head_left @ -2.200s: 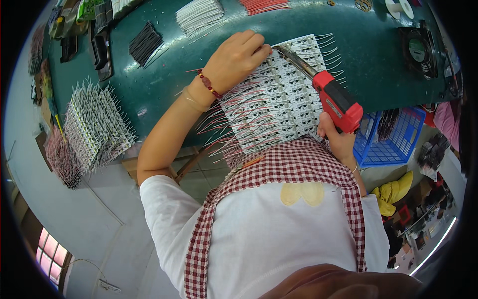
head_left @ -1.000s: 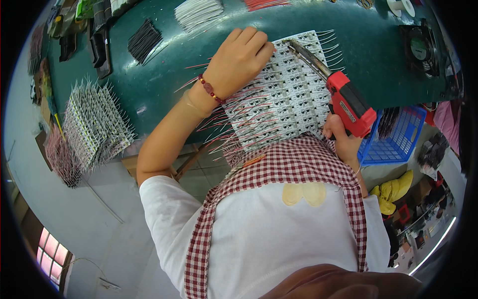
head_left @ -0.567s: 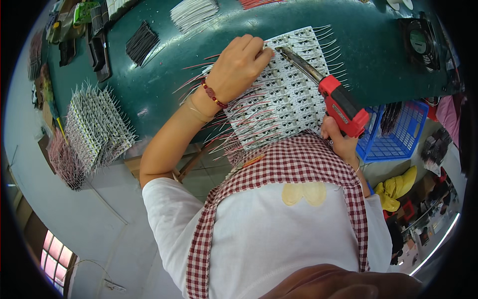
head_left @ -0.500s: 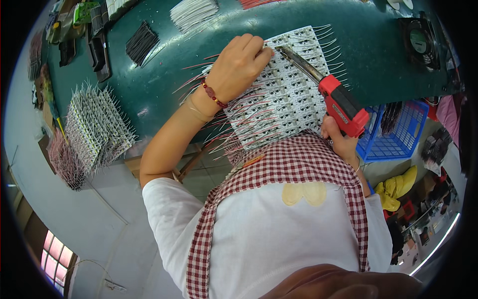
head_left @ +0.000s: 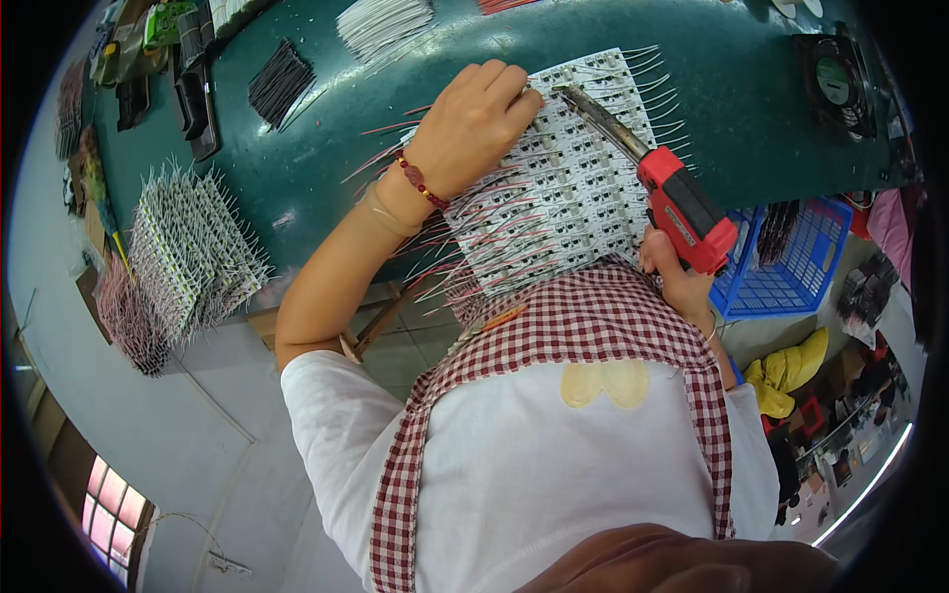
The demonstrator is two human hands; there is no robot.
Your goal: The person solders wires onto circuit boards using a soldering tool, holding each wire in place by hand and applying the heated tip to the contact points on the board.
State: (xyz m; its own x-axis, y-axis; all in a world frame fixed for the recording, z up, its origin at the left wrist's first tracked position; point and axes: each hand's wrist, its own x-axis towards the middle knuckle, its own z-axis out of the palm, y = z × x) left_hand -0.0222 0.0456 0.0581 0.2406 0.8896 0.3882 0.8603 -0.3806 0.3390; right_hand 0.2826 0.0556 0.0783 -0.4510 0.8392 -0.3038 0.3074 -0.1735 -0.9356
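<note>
A white circuit board panel (head_left: 593, 229), with rows of small dark parts, lies on the green table against my checked apron. Red and white wires (head_left: 499, 219) stick out along its left side, and white wires fringe its right edge. My left hand (head_left: 476, 121) is over the panel's upper left part, fingers curled together in a pinch; what they hold is hidden. My right hand (head_left: 678, 281) is wrapped round the grip of a red and black soldering gun (head_left: 684, 210). Its metal tip points up and left, close to my left fingertips, over the panel's upper rows.
Bundles of black wires (head_left: 282, 84) and white wires (head_left: 384, 28) lie at the back of the table (head_left: 326, 163). Stacked wired panels (head_left: 193, 252) stand at the left edge. A small black fan (head_left: 832, 84) is at the far right, above a blue basket (head_left: 781, 267).
The soldering gun's tip has shifted slightly right and up, a little away from my left fingertips. My left hand has moved slightly up, still pinched.
</note>
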